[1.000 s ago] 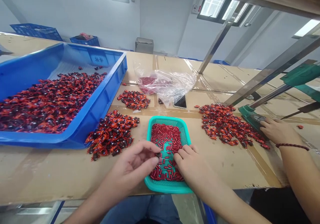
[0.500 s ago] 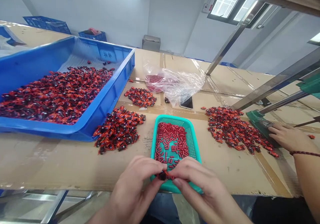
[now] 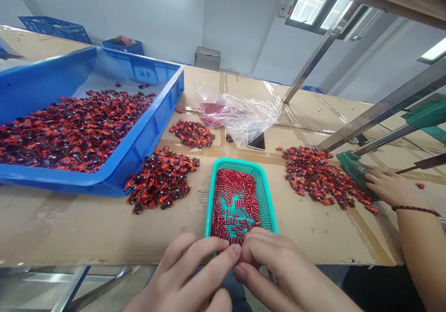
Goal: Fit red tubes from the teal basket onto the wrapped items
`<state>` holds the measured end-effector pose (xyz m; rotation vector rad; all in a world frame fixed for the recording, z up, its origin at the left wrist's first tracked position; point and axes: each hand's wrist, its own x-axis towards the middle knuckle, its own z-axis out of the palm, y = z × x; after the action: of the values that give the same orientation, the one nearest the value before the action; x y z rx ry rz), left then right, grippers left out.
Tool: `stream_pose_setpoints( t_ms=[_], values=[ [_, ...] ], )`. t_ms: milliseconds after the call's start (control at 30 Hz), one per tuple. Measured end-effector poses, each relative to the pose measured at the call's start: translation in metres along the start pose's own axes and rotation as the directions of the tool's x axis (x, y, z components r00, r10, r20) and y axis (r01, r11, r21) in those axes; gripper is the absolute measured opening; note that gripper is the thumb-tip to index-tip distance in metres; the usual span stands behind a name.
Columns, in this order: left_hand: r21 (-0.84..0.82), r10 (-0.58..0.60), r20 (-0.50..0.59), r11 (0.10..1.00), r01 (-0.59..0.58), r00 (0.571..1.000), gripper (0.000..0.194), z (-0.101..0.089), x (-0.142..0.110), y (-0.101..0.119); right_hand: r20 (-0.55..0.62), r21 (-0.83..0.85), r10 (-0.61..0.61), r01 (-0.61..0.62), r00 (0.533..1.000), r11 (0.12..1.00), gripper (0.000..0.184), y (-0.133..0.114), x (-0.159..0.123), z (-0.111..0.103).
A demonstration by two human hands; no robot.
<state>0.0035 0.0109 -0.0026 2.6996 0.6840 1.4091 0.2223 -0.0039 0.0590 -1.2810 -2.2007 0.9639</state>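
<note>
My left hand (image 3: 188, 275) and my right hand (image 3: 278, 270) meet fingertip to fingertip just below the near end of a teal mesh basket (image 3: 268, 200), at the table's front edge. Both pinch together on something small that their fingers hide. The basket holds several small red tubes (image 3: 237, 200). A heap of red-and-black parts (image 3: 160, 182) lies left of the basket, and a smaller heap (image 3: 191, 133) sits behind it.
A big blue crate (image 3: 139, 149) of the same red-and-black parts fills the left. A clear plastic bag (image 3: 244, 114) and a phone (image 3: 257, 141) lie behind the basket. At right, another person's hand (image 3: 390, 186) rests by a green press (image 3: 355, 165), beside another heap (image 3: 320, 175).
My hands have drawn back from the basket toward me and closed together; the small red-and-black piece seen between them half a second ago is now hidden by my fingers.
</note>
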Motion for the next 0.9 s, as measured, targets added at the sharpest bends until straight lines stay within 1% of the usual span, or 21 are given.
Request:
stream_pose_setpoints(
  t_ms=[67, 133, 200, 267, 300, 367, 467, 533, 600, 700, 767, 800, 833, 867, 900],
  values=[
    [-0.023, -0.020, 0.018, 1.000, 0.020, 1.000, 0.044, 0.000, -0.001, 0.001, 0.008, 0.059, 0.033, -0.034, 0.999, 0.998, 0.021, -0.003, -0.002, -0.001],
    [-0.075, -0.050, 0.055, 0.996, 0.054, 0.997, 0.042, 0.000, -0.002, 0.001, -0.003, 0.086, 0.039, -0.038, 0.999, 0.996, 0.020, -0.004, -0.005, -0.001],
    [-0.125, -0.115, 0.066, 0.985, 0.122, 0.991, 0.038, 0.001, -0.002, 0.001, -0.018, 0.069, 0.035, -0.034, 0.999, 0.997, 0.020, -0.002, -0.007, 0.002],
    [-0.139, -0.158, 0.044, 0.977, 0.162, 0.987, 0.038, 0.004, -0.001, 0.002, -0.031, 0.015, 0.027, -0.026, 0.999, 1.000, 0.021, 0.000, -0.008, 0.005],
    [-0.130, -0.152, 0.015, 0.980, 0.153, 0.988, 0.040, 0.005, -0.001, 0.003, -0.036, -0.020, 0.016, -0.017, 0.999, 1.000, 0.022, 0.001, -0.007, 0.007],
    [-0.083, -0.100, -0.053, 0.992, 0.096, 0.994, 0.046, 0.009, 0.001, 0.005, -0.035, -0.096, -0.016, 0.013, 0.999, 0.995, 0.022, 0.003, -0.005, 0.007],
    [-0.036, -0.026, -0.121, 0.999, 0.022, 0.992, 0.042, 0.014, 0.005, 0.009, -0.001, -0.150, -0.046, 0.046, 0.999, 0.988, 0.023, 0.003, -0.003, 0.003],
    [-0.047, -0.037, -0.148, 0.998, 0.031, 0.988, 0.040, 0.015, 0.006, 0.010, 0.015, -0.129, -0.036, 0.038, 0.999, 0.991, 0.023, 0.002, -0.004, -0.001],
    [-0.067, -0.072, -0.147, 0.996, 0.063, 0.986, 0.044, 0.013, 0.006, 0.010, 0.012, -0.087, -0.022, 0.023, 1.000, 0.996, 0.024, 0.002, -0.005, -0.001],
    [-0.074, -0.069, -0.093, 0.995, 0.062, 0.993, 0.052, 0.007, 0.007, 0.009, -0.087, -0.058, -0.076, 0.071, 0.993, 0.996, 0.028, 0.008, -0.008, 0.009],
    [-0.102, -0.105, -0.061, 0.990, 0.099, 0.993, 0.044, 0.003, 0.012, 0.009, -0.245, -0.060, -0.123, 0.112, 0.962, 0.992, 0.038, 0.014, -0.009, 0.018],
    [-0.123, -0.145, -0.055, 0.983, 0.138, 0.988, 0.037, 0.001, 0.015, 0.010, -0.317, -0.044, -0.126, 0.119, 0.940, 0.992, 0.043, 0.016, -0.009, 0.022],
    [-0.145, -0.196, -0.047, 0.971, 0.188, 0.979, 0.031, 0.000, 0.019, 0.011, -0.360, -0.008, -0.114, 0.119, 0.926, 0.993, 0.046, 0.017, -0.009, 0.025],
    [-0.164, -0.241, -0.033, 0.959, 0.233, 0.970, 0.024, -0.001, 0.022, 0.012, -0.361, 0.047, -0.087, 0.112, 0.928, 0.993, 0.049, 0.017, -0.009, 0.027],
    [-0.174, -0.282, -0.018, 0.946, 0.274, 0.959, 0.020, -0.002, 0.024, 0.014, -0.322, 0.117, -0.064, 0.106, 0.945, 0.987, 0.052, 0.016, -0.008, 0.028]
  ],
)
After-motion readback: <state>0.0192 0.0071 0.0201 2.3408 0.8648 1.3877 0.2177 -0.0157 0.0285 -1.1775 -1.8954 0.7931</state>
